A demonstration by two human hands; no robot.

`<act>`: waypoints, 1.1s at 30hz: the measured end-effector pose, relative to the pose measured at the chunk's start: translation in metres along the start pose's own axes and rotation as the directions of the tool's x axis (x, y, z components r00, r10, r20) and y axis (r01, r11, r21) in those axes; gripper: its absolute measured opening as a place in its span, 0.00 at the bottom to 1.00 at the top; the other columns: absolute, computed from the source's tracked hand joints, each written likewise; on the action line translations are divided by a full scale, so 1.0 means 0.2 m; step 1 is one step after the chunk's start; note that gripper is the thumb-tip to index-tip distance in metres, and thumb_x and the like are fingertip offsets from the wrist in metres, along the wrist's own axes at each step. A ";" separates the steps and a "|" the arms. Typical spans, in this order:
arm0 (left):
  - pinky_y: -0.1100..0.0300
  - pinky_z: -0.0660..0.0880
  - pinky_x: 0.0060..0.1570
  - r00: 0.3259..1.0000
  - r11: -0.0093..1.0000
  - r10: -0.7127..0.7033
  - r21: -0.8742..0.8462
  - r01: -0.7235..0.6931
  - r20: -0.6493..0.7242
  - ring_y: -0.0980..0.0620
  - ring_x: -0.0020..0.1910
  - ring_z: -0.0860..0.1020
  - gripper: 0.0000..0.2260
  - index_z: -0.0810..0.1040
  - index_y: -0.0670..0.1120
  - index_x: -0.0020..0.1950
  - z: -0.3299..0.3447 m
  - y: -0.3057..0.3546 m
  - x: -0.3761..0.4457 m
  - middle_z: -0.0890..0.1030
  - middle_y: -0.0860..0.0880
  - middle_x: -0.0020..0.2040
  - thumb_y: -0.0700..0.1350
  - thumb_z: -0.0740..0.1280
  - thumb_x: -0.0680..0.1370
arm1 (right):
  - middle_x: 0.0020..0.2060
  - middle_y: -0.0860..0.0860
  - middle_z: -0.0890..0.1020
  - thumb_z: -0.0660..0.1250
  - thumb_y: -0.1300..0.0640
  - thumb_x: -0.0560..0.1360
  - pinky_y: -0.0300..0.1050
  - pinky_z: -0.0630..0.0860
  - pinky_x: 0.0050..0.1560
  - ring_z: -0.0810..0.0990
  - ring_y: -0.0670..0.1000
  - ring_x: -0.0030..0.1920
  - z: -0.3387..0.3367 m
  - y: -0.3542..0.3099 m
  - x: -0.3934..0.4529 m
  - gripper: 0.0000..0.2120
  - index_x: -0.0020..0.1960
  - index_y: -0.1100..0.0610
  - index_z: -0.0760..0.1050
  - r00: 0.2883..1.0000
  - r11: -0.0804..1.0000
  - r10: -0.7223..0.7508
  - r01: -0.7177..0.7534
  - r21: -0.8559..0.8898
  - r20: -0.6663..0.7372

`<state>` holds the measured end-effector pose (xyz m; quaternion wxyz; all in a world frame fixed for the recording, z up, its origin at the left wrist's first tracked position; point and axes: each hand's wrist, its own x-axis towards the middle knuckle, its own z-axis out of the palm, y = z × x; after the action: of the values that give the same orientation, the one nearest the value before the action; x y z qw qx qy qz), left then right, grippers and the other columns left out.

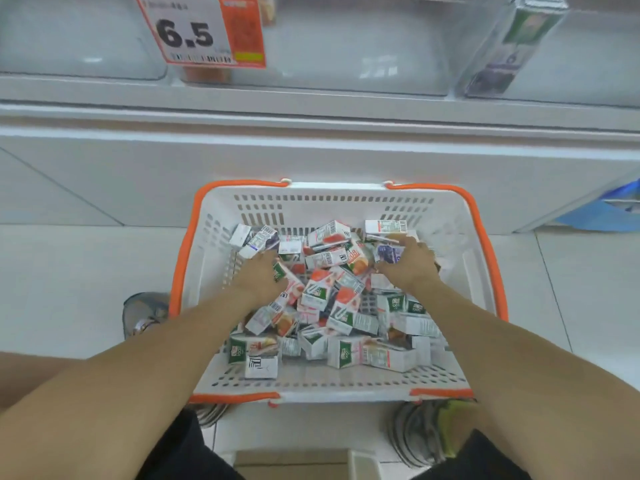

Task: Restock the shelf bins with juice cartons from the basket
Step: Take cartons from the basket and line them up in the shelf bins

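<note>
The cartons (332,296) lie jumbled in the basket (446,216), which sits on the floor below the shelf bins (346,53). Both hands are in the heap: the left hand (261,275) near the basket's left wall, the right hand (410,261) toward its far right corner, fingers curled onto a purple carton (388,252). Whether the left fingers grasp anything I cannot tell. Best to take one flavour at a time, matching the bin above.

Both hands' fingertips are disappearing among the juice cartons (332,299) — their grip cannot be told. The price tag (201,31) and shelf bins (346,50) are running off the upper edge, their small print blurring — a blue object (609,209) is leaving at right.
</note>
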<state>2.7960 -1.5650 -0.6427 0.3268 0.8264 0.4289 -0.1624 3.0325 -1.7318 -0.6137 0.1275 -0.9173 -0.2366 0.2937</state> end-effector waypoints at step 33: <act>0.59 0.68 0.25 1.000 0.723 -0.023 -0.691 0.028 0.017 0.48 0.33 0.75 0.14 0.80 0.42 0.53 -0.51 0.45 -0.30 0.85 0.42 0.43 0.47 0.77 0.72 | 0.55 0.52 0.74 0.72 0.64 0.69 0.49 0.74 0.61 0.75 0.55 0.58 -0.05 -0.01 0.06 0.21 0.56 0.47 0.72 0.968 0.944 -0.167 0.211 -0.252 0.185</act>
<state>2.8333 -1.5682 -0.4990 0.6103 0.6388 0.4686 0.0012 3.0466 -1.7257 -0.6108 0.0093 -0.8723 -0.3711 0.3182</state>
